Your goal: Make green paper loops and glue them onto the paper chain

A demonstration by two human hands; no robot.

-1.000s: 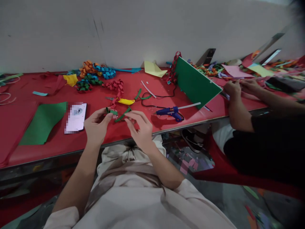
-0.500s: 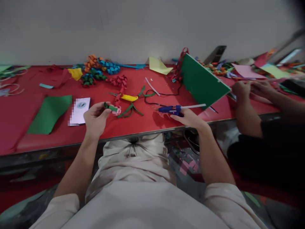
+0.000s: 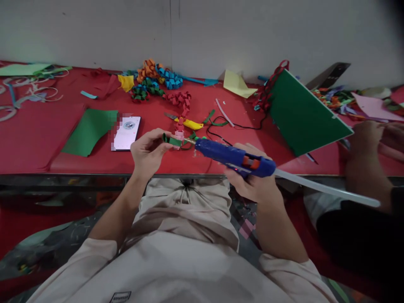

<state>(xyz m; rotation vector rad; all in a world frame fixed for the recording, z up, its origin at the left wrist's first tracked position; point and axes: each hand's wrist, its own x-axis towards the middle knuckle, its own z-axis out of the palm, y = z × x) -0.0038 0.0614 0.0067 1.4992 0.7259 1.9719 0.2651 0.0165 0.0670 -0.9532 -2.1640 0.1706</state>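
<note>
My left hand [image 3: 150, 152] pinches a green paper strip [image 3: 174, 142], its end curled between the fingers. A pink paper link [image 3: 179, 135] hangs at this strip, joined to a red paper chain [image 3: 179, 101] that lies on the table. My right hand [image 3: 252, 181] is wrapped round a blue glue gun [image 3: 233, 156] with a long clear glue stick [image 3: 328, 190] out of its back. The gun's nozzle points left, at or very near the strip's right end; contact cannot be told. Behind them lies a yellow utility knife [image 3: 189, 123].
A phone [image 3: 126, 132] and green paper [image 3: 90, 132] lie left on the red table [image 3: 151, 164]. Orange, blue and green paper chains [image 3: 150, 78] sit at the back. A green board [image 3: 306, 113] leans at the right, with a co-worker's hands [image 3: 369, 136] beyond it.
My right hand has lifted the glue gun and brought its nozzle left to the green strip. My left hand keeps its pinch. The view has shifted, so the table things appear further right.
</note>
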